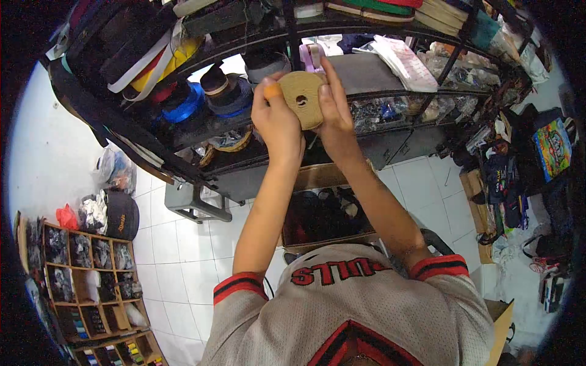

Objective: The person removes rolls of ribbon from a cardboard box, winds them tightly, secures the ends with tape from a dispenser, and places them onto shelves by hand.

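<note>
Two hands [278, 122] clamp opposite sides of a disc-shaped, grainy-looking tan roll [306, 85] with a round hole.

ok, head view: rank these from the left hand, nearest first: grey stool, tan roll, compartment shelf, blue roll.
1. Tan roll: touching the left hand.
2. Blue roll: off to the hand's left.
3. Grey stool: lower, to the left.
4. Compartment shelf: lowest and farthest left.
</note>
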The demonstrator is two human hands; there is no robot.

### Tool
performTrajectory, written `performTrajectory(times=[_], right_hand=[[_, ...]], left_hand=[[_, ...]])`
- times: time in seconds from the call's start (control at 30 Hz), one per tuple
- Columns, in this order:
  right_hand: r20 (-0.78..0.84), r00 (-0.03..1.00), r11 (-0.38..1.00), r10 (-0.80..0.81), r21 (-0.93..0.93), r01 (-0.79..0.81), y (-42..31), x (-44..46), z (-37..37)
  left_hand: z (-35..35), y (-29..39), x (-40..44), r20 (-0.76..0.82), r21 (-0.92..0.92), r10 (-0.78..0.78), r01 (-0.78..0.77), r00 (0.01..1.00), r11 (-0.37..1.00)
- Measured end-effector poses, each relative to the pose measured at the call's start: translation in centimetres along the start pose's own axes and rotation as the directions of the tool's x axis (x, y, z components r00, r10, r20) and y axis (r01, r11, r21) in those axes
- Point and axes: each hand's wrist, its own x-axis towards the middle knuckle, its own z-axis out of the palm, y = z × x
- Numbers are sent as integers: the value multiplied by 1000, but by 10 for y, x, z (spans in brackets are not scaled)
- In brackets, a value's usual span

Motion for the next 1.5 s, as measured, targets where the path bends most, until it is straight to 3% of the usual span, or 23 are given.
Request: performTrajectory(times=[0.1,0.27,0.4,0.47,0.53,0.6,0.7,0.8,0.9,0.93,0.97,1.0,1.03,1.13,1.23,1.5], right_hand=[[-5,997,982,-83,-169,81,3,-8,11],[-3,996,972,-87,-220,84,9,-15,17],[123,991,963,-57,-255,87,-3,-15,-4],[261,964,945,-54,-298,133,-7,-11,-19],[457,889,926,-30,-323,197,-12,-6,-33],[467,884,935,23,-322,146,-21,-5,-34],[350,935,952,64,-301,47,-22,-9,-32],[155,988,933,8,-357,48,-14,-20,-19],[34,997,883,-71,-463,79,-5,-31,-14],[48,996,882,-76,-463,90,-2,-31,-14],[63,995,882,-75,-461,95,-1,-32,-15],[79,995,884,-68,-458,96,0,-35,-14],[59,998,920,38,-391,-12,-1,-37,-14],[230,953,955,194,-266,-131,-10,-32,-28],[372,917,960,146,-279,-40,-17,-26,-39],[432,900,858,53,-481,180,-28,-41,-21]], left_hand=[[1,-2,2,-46,4,28,-28,999,1000],[-2,-1,-1,-70,-14,47,-48,996,999],[-27,-5,10,110,-190,-75,96,991,977],[-43,17,17,332,68,-176,162,927,984],[-55,33,26,491,489,-255,-21,833,872],[-49,45,22,522,548,-309,-35,795,836],[-51,39,16,413,442,-266,64,871,895],[-45,38,3,295,445,-194,45,936,895],[-51,23,-2,323,372,-268,138,908,918],[-51,22,-3,343,369,-300,166,890,914],[-50,20,-6,371,485,-256,49,893,873],[-53,20,-7,347,471,-288,99,893,877],[-55,19,-7,325,453,-319,149,890,879],[-60,23,-6,346,325,-418,310,840,893],[-65,27,-5,380,280,-468,383,798,880],[-59,36,-2,273,145,-445,421,853,896]])
